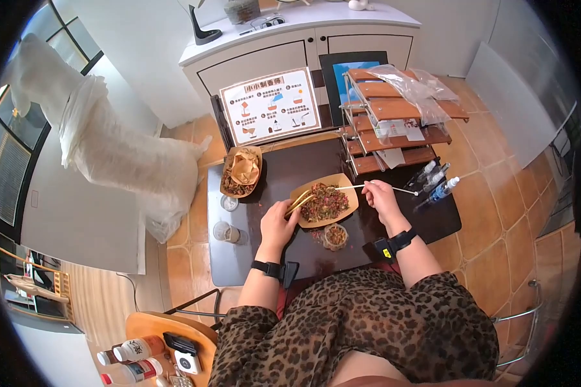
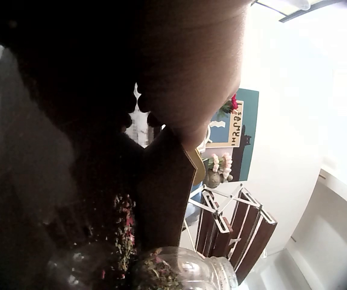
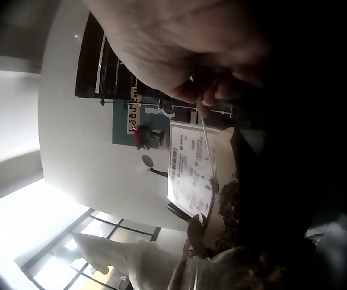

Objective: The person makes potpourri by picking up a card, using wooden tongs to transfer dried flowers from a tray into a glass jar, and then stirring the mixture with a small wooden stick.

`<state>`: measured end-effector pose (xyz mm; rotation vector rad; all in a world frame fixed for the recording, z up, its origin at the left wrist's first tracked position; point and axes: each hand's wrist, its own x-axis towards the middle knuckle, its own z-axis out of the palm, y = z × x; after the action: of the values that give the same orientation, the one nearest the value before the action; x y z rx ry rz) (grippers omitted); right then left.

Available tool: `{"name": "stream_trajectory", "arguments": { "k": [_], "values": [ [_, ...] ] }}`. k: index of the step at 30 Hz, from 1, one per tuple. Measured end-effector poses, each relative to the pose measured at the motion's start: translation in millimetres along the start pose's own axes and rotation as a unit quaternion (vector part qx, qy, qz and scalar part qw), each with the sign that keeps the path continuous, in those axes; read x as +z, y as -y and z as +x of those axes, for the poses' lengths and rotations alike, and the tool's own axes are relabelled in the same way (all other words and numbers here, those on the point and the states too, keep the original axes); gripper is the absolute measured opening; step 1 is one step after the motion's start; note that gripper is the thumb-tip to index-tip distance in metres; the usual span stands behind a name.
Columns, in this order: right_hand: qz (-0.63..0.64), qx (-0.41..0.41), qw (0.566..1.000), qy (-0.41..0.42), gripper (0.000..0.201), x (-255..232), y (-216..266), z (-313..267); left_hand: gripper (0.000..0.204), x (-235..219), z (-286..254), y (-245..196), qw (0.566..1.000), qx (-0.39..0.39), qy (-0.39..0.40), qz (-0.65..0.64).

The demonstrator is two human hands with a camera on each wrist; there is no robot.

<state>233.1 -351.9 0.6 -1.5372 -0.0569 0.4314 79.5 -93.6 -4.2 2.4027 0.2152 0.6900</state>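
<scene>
A kraft paper tray on the dark table holds a heap of dried herbs and petals. At its left edge my left hand grips gold-coloured tongs, whose tips lie over the heap. Across the tray's right side, my right hand pinches a thin pale stick. The right wrist view shows the stick ending in a small widened tip beside the herbs. A small glass jar with dried bits inside stands just in front of the tray; the left wrist view shows this jar close up.
At the table's left stand another paper tray with dried matter and a folded paper, plus two clear cups, one being this cup. An instruction board stands behind. Right are a tiered wooden rack and several bottles.
</scene>
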Motion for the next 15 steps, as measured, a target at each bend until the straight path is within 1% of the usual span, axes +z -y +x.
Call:
{"name": "stream_trajectory", "arguments": {
  "k": [2, 6, 9, 15],
  "values": [
    [0.022, 0.013, 1.0, 0.004, 0.03, -3, 8, -5, 0.024, 0, -1, 1, 1.0, -0.018, 0.024, -0.001],
    [0.031, 0.0, 0.999, 0.037, 0.03, -10, 18, -14, 0.025, 1, -1, 3, 1.0, -0.013, 0.017, 0.0],
    [0.014, 0.004, 0.997, 0.072, 0.031, -13, 29, -26, 0.025, 2, -1, 3, 1.0, -0.01, 0.012, 0.001],
    [0.006, 0.025, 0.988, 0.149, 0.03, -21, 35, -45, 0.025, 0, 0, 0, 1.0, -0.013, 0.009, 0.004]
  ]
}}
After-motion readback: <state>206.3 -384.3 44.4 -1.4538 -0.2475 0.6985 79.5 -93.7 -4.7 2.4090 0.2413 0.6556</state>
